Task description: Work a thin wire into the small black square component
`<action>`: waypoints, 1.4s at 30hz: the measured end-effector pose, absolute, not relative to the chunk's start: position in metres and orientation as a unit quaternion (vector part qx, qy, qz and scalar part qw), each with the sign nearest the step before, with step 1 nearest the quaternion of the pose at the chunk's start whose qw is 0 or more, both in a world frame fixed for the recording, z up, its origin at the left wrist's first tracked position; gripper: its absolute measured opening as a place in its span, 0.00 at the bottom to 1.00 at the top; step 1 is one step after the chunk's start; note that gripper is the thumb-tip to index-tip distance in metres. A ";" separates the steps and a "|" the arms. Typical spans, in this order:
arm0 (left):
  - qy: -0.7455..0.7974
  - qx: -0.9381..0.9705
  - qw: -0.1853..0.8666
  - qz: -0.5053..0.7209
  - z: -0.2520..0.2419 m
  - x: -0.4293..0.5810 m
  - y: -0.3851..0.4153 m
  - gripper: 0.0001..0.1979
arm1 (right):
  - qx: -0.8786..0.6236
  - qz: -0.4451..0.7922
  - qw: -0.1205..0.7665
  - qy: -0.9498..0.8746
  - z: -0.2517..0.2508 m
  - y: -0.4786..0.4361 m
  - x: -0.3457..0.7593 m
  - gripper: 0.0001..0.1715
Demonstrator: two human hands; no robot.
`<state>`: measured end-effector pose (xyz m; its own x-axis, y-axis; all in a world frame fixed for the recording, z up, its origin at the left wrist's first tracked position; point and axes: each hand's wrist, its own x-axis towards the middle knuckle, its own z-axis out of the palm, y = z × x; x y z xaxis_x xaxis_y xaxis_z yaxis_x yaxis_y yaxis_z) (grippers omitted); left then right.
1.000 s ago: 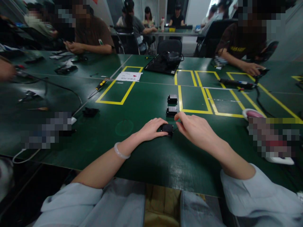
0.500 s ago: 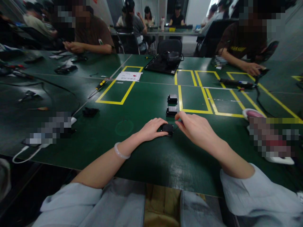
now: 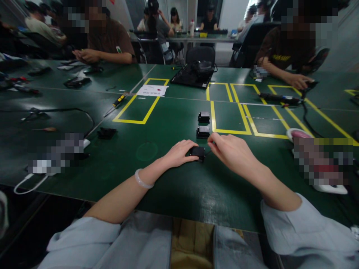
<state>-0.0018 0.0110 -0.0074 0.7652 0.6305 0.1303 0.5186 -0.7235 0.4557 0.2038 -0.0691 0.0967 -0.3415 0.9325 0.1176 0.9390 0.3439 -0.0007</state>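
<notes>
Gripping black box-shaped component (image 3: 198,151) in left hand (image 3: 181,153), thumb along near edge, fingers along far edge. Resting low at the green table (image 3: 174,190), between the two hands, right at left fingertips and just left of right hand (image 3: 234,151). Pinched together at right fingertips, next to thin dark strand (image 3: 208,152) running toward component; can't tell if wire or tool, nor how firmly held. Pale bracelet (image 3: 143,181) on left wrist.

Compared with a second ago: near-identical pose for both hands, same spot for component. Moved at left: black cable (image 3: 70,109), now in a flatter arc over table. Also different in background: hand of grey-shirted person (image 3: 163,28) now up by head, down at table earlier.

Counts: one component in grip, two more black box-shaped components with grey tops, far one (image 3: 203,117) and near one (image 3: 203,132), lined up just beyond hands, apart from each other. One yellow-and-black screwdriver (image 3: 119,100), one printed paper sheet (image 3: 153,90) lying across yellow tape, one crumpled-looking black item (image 3: 106,133) at left. Two brown-shirted co-workers across table, one left (image 3: 112,41), one right (image 3: 280,48).
</notes>
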 end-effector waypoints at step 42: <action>0.307 0.915 0.219 0.144 -0.004 -0.003 0.011 0.20 | -0.537 -0.010 0.094 -0.838 0.093 -0.072 0.207 0.11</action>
